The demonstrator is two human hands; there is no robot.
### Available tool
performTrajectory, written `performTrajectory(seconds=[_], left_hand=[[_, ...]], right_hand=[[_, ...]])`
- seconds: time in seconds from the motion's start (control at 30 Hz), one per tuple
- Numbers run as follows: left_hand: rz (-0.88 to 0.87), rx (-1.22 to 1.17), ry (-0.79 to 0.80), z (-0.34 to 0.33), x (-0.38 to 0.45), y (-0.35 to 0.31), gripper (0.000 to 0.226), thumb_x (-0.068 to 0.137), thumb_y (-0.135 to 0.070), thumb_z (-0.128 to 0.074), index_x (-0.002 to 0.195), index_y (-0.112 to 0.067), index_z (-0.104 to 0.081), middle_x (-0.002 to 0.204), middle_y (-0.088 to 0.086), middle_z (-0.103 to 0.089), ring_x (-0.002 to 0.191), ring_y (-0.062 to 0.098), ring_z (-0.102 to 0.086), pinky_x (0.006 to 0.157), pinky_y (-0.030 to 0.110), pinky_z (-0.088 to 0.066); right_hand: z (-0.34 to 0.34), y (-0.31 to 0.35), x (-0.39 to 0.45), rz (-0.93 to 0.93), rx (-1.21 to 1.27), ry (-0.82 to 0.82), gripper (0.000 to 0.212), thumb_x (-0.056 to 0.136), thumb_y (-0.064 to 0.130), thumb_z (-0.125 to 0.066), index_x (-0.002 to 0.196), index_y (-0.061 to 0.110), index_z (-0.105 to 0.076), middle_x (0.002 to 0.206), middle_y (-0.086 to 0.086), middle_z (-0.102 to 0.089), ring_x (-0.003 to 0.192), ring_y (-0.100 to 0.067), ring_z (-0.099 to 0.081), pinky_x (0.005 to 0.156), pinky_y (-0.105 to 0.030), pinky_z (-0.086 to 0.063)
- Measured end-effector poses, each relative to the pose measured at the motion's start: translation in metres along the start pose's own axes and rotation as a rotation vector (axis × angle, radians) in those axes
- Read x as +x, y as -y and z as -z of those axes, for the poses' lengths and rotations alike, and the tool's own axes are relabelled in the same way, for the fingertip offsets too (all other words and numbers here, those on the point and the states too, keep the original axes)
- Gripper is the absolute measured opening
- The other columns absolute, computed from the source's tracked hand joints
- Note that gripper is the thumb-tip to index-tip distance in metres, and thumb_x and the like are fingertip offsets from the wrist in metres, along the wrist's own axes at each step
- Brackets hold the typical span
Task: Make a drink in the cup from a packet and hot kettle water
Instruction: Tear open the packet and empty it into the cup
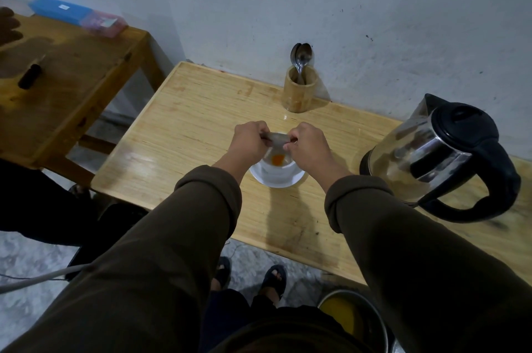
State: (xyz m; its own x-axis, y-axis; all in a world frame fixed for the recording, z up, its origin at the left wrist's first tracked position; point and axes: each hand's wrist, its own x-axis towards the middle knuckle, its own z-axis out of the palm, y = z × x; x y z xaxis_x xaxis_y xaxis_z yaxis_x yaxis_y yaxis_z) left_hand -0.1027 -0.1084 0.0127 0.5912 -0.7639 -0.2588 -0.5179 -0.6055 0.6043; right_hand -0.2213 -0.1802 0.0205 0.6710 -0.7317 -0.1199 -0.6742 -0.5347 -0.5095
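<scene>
A white cup point(280, 171) on a white saucer point(260, 177) stands in the middle of the light wooden table point(187, 128). Directly above the cup, my left hand point(250, 143) and my right hand point(308, 147) each pinch one end of a small silvery packet point(277, 138) with an orange patch. The packet's lower part hangs over the cup's mouth. A steel kettle point(437, 157) with a black lid and handle stands on its base to the right of the cup.
A wooden holder point(300, 91) with spoons point(300, 55) stands by the wall behind the cup. A darker wooden table point(66, 76) at left carries a blue box point(59, 10) and a pink box. A metal pot point(354, 318) sits on the floor below.
</scene>
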Motion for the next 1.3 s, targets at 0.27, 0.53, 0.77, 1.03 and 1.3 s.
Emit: performTrajectory(seconds=[0.27,0.53,0.77,1.03,1.3], left_hand=[[0.006,-0.097,0.052,0.006,-0.001,0.001,0.016,0.089,-0.017,-0.059,0.098,-0.009,-0.068,0.087,0.005,-0.059,0.088,0.02,-0.054,0.073,0.023,-0.039],[0.066,-0.426,0.204,0.018,0.001,0.011,0.069,0.075,-0.071,-0.043,0.087,-0.012,-0.077,0.097,0.015,-0.076,0.1,0.03,-0.068,0.098,0.043,-0.051],[0.027,-0.335,0.291,0.03,-0.005,0.019,0.016,0.082,-0.018,-0.071,0.093,-0.006,-0.075,0.086,0.001,-0.067,0.087,0.012,-0.058,0.065,0.015,-0.045],[-0.069,-0.372,0.251,0.04,-0.01,0.034,0.005,0.081,-0.014,-0.07,0.078,-0.016,-0.067,0.1,0.008,-0.073,0.088,0.017,-0.066,0.087,0.028,-0.051],[-0.061,-0.417,0.159,0.06,-0.007,0.08,0.009,0.08,-0.013,-0.071,0.089,-0.009,-0.071,0.084,0.001,-0.066,0.08,0.014,-0.059,0.082,0.026,-0.048]], right_hand=[[0.0,0.005,0.0,-0.004,-0.085,-0.027,0.011,0.092,0.01,-0.054,0.086,0.002,-0.059,0.091,-0.005,-0.042,0.081,-0.019,-0.044,0.07,-0.028,-0.033],[-0.003,0.011,-0.01,-0.02,-0.208,-0.039,0.015,0.091,0.015,-0.056,0.096,0.005,-0.066,0.106,-0.013,-0.056,0.097,-0.029,-0.055,0.073,-0.032,-0.037],[-0.005,0.034,-0.033,-0.205,-0.072,-0.097,0.041,0.092,0.005,-0.046,0.129,0.021,-0.051,0.116,-0.013,-0.058,0.105,-0.032,-0.057,0.084,-0.039,-0.048],[-0.028,0.059,-0.046,-0.57,0.463,-0.295,0.03,0.089,0.032,-0.059,0.111,0.012,-0.056,0.107,-0.015,-0.068,0.09,-0.028,-0.066,0.075,-0.032,-0.052],[-0.06,0.097,-0.043,-0.627,0.646,-0.243,0.033,0.076,0.006,-0.069,0.068,0.022,-0.042,0.066,-0.003,-0.062,0.074,-0.028,-0.068,0.074,-0.041,-0.056]])
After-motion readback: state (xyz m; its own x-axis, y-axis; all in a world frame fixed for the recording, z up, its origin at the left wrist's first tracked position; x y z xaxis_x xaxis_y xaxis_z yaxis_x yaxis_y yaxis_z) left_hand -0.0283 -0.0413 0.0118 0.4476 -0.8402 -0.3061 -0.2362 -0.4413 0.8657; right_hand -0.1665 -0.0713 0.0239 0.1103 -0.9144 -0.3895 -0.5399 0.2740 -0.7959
